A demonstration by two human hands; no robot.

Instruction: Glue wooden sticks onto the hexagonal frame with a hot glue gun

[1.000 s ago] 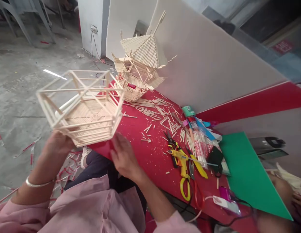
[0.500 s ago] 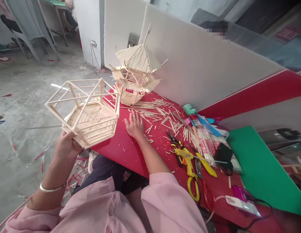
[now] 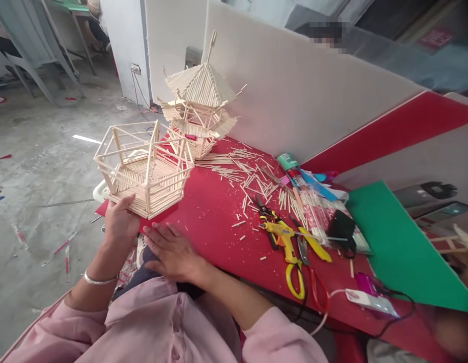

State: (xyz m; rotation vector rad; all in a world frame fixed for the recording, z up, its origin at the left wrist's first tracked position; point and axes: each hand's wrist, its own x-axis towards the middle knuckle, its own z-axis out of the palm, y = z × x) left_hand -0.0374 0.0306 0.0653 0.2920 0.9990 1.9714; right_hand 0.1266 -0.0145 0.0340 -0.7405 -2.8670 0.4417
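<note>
Left hand (image 3: 122, 221) holds pale openwork frame (image 3: 147, 189).

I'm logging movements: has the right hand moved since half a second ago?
Yes. Judged against the roofed stick model, the right hand has moved away, toward the pink shirt, by the near edge of the red table.

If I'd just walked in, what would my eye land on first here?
Probably the tiered, pagoda-like model of pale sticks, standing at the far end of the red table. Next, the open stick frame that the left hand holds at the table's left, with the right hand beside it at the near edge. Then the yellow glue gun, lying among tools left of the green board.
</note>
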